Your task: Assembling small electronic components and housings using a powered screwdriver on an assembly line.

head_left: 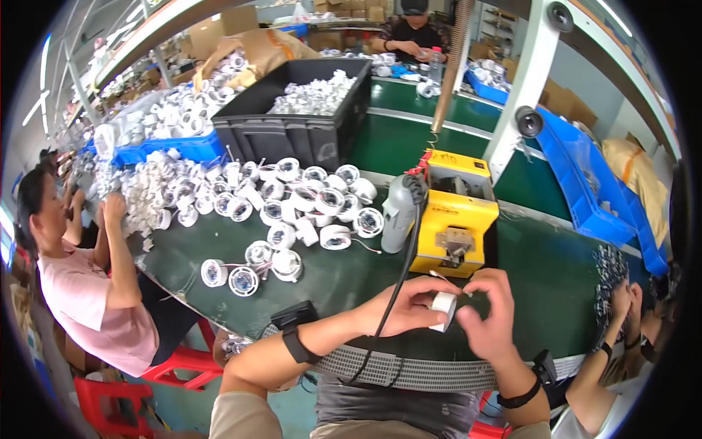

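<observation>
1. Hands meet near the table's near edge: left hand (409, 306) and right hand (491, 316) both pinch a small white fitting (443, 310) between them.
2. Yellow machine (455, 223) stands just beyond the fitting.
3. White round parts (292, 201) lie heaped to the far left on the green table (556, 278), before a black crate (300, 124).

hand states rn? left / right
Left hand: closed on the small white part.
Right hand: pinching the same white part.
</observation>
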The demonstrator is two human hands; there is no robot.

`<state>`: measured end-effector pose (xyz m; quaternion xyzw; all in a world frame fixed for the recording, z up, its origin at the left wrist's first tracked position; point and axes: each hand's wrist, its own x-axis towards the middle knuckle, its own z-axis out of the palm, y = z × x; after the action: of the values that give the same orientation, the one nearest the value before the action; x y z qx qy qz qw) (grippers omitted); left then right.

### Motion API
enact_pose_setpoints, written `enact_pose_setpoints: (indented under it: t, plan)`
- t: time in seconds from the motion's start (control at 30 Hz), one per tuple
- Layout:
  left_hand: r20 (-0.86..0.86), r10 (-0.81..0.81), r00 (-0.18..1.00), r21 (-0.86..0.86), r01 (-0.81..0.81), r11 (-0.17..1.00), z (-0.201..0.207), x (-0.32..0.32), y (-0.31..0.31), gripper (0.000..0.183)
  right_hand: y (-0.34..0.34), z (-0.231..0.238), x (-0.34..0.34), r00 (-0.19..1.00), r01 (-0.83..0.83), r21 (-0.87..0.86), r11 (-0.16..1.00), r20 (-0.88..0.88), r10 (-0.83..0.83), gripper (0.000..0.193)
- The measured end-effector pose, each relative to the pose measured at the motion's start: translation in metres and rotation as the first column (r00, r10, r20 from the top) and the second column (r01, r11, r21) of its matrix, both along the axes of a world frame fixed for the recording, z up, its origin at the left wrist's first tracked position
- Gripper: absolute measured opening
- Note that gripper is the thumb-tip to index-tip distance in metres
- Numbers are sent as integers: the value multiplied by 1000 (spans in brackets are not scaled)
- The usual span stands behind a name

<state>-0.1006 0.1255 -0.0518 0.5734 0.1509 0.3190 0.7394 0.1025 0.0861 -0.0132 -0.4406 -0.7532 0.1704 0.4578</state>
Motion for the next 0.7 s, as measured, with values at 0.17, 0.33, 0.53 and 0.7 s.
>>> enact_pose_setpoints:
  t: [0.17, 0.33, 0.53, 0.7]
  plan:
    - [-133, 29, 991, 112, -14, 994, 5, -3, -6, 47, 17, -20, 18, 960, -248, -530, 811, -248, 131, 19]
    - [-211, 86, 974, 207, -42, 977, 9, -2, 1, 45, 15, -36, 27, 886, -384, -568, 728, -448, 118, 18]
    - [-203, 193, 960, 65, -183, 981, -5, -5, 0, 33, 16, -30, 19, 851, -438, -594, 674, -516, 98, 12]
    - [-144, 154, 978, -371, -197, 907, 1, 2, 1, 36, 17, -39, 17, 909, -394, -266, 880, -257, 329, 9]
